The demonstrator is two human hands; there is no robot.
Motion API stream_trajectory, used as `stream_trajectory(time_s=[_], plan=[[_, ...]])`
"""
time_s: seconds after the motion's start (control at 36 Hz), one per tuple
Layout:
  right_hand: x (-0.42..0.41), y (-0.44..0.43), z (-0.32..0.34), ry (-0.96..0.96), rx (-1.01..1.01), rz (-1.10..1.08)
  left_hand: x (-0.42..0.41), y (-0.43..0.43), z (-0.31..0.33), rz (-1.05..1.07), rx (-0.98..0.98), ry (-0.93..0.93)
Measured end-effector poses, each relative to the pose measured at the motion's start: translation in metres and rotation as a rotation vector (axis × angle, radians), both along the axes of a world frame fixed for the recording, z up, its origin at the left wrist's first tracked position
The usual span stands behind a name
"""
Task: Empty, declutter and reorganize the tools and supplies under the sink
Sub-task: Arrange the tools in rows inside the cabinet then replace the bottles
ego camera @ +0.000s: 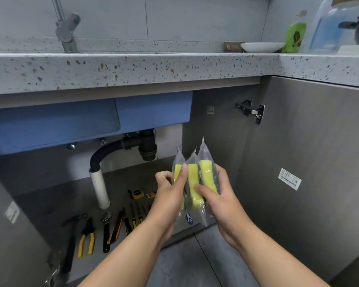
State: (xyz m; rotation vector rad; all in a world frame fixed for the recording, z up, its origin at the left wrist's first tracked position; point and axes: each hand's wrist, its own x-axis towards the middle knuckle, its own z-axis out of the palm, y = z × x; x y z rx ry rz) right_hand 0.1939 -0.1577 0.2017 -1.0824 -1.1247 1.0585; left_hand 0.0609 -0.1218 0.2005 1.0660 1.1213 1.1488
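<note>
Under-sink cabinet [216, 125], door open. Held up at centre frame, in front of the cabinet mouth: three plastic-wrapped sponges [195, 183], yellow with a dark scouring side, packed side by side. Long axes near upright, leaning slightly toward 1 o'clock; sealed wrapper tips pointing up, lower ends down toward 6 to 7 o'clock.

Left hand [170, 195] at the packs' 9 o'clock, thumb pressed on the front of the leftmost pack, fingers curled at its left edge. Right hand [220, 199] at their 4 o'clock, fingers wrapped behind the rightmost pack, thumb laid across the front of the middle one (both grips closed on the wrappers).

Laid in a row on the cabinet floor [50, 204], at 7 to 8 o'clock of the hands: hammer [71, 241], yellow-handled pliers [87, 237], wrench [106, 230], utility knife [116, 228], screwdrivers [134, 216], handles toward the camera; tape measure [137, 193] behind them. Black drain trap [147, 146] at 11 o'clock, under the blue sink basin [91, 121]. Above, speckled worktop [133, 67] with white plate [261, 47] and green bottle [294, 37] at 1 o'clock.
</note>
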Motion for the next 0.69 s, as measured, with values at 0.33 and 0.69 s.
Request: stream_trajectory(time_s=[0.33,0.69], plan=[[-0.006,-0.007,0.001,-0.015,-0.055,-0.092,0.007,0.002,-0.006,0.067,0.003,-0.025],[-0.008,-0.007,0.002,-0.025,-0.027,-0.122,0.010,-0.005,-0.006,0.020,0.005,-0.021]])
